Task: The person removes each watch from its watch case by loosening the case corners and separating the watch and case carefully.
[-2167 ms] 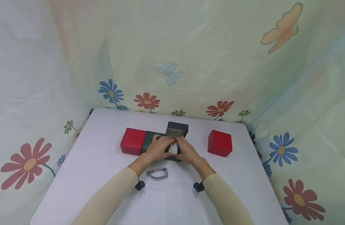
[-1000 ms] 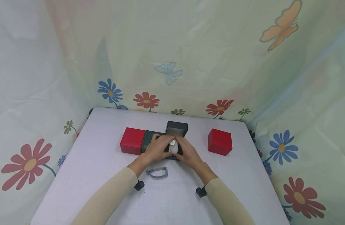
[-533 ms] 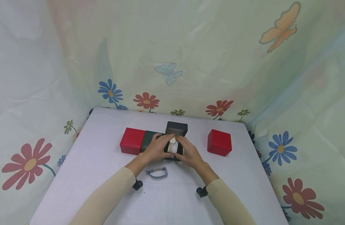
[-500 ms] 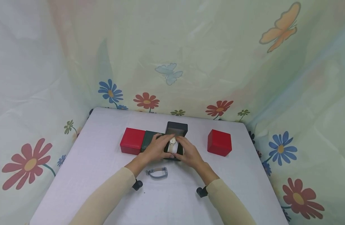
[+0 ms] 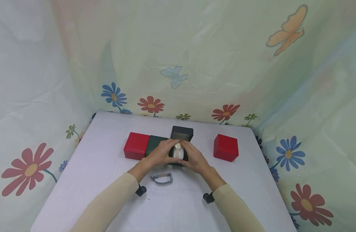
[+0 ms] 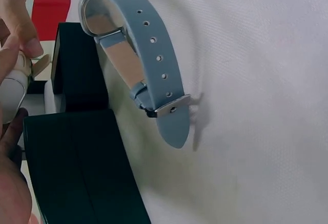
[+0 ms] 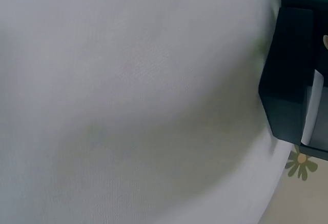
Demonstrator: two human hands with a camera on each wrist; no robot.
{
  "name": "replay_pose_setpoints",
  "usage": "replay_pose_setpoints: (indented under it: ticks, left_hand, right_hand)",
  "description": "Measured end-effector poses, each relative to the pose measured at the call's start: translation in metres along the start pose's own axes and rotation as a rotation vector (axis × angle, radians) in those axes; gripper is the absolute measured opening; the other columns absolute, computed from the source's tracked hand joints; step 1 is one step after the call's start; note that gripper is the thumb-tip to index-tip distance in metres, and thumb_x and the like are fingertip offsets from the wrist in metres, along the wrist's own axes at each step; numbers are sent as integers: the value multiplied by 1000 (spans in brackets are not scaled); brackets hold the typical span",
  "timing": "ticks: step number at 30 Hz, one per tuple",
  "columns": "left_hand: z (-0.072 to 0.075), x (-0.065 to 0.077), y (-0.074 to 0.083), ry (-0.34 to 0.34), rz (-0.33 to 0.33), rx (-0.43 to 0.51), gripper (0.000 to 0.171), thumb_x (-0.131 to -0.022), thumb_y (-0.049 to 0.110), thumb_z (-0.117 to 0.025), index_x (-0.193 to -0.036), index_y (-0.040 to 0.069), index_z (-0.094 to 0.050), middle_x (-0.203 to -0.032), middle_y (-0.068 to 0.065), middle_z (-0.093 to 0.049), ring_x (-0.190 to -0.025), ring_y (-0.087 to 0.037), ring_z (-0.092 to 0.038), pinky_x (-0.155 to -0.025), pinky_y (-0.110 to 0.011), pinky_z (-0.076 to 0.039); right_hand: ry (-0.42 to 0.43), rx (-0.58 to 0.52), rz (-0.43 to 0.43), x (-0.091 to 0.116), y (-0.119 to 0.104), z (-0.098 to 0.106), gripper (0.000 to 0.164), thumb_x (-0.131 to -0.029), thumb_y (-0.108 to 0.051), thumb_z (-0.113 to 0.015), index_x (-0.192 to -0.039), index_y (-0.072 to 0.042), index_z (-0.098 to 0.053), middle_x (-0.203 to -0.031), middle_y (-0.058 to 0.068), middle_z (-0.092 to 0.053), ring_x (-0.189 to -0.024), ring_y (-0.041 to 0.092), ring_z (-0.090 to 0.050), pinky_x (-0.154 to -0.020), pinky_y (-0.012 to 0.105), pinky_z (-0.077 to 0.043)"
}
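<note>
In the head view we see, a little below the centre of the frame, the left hand (image 5: 160, 155) and the right hand (image 5: 194, 158), holding together a white cushion (image 5: 182, 154) with a gold watch (image 5: 178, 147) around it, at the black box (image 5: 182, 134) with raised lid. To the left are a green box (image 5: 155, 143) and a red box (image 5: 137, 145), side by side; a second red box (image 5: 226, 148) is at right. Below lies a blue-grey watch (image 5: 162, 183).

In the left wrist view, we see fingers gripping the cushion at the left edge.

In the right wrist view, the black box is at the right edge; there we cannot tell the hand's state.
</note>
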State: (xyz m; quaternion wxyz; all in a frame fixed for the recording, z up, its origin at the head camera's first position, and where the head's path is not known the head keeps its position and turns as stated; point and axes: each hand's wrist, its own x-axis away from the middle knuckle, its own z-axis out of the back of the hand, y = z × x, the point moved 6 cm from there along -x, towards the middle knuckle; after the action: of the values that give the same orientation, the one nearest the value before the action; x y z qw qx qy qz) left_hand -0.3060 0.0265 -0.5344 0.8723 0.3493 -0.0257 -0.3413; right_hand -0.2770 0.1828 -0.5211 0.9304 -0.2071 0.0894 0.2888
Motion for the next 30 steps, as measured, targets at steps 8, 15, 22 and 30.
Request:
replay_pose_setpoints:
  ticks: [8, 15, 22, 30]
  left_hand:
    - [2, -3, 7, 3, -44, 15, 91, -87, 46, -84, -159, 10, -41, -157, -6, -50, -143, -21, -49, -122, -49, -33]
    - [1, -3, 8, -52, -17, 28, 87, -89, 43, -82, -160, 14, -39, -154, -3, -52, -136, -19, -50, -119, -49, -38]
    - [2, 0, 7, -113, 19, 36, 85, -89, 44, -81, -160, 22, -39, -152, 1, -52, -130, -19, -48, -108, -47, -47]
    - [4, -1, 12, -139, 13, 15, 82, -89, 35, -80, -160, 23, -39, -152, 2, -51, -128, -14, -48, -112, -45, -43]
  right_hand:
    - [49, 9, 7, 1, 1, 0, 91, -75, -24, -96, -150, -10, -47, -148, 7, -56, -135, 23, -60, -111, 38, -50]
    - [27, -32, -29, 2, 2, 1, 90, -75, -24, -96, -149, -11, -48, -147, 6, -58, -133, 23, -61, -110, 38, -50]
    - [6, -66, -31, 3, 0, 2, 89, -75, -29, -96, -149, -13, -49, -146, 5, -60, -130, 22, -62, -109, 38, -51]
    - [17, -54, -45, 2, 0, 2, 87, -76, -36, -95, -147, -15, -49, -143, 4, -61, -125, 21, -64, -107, 40, -53]
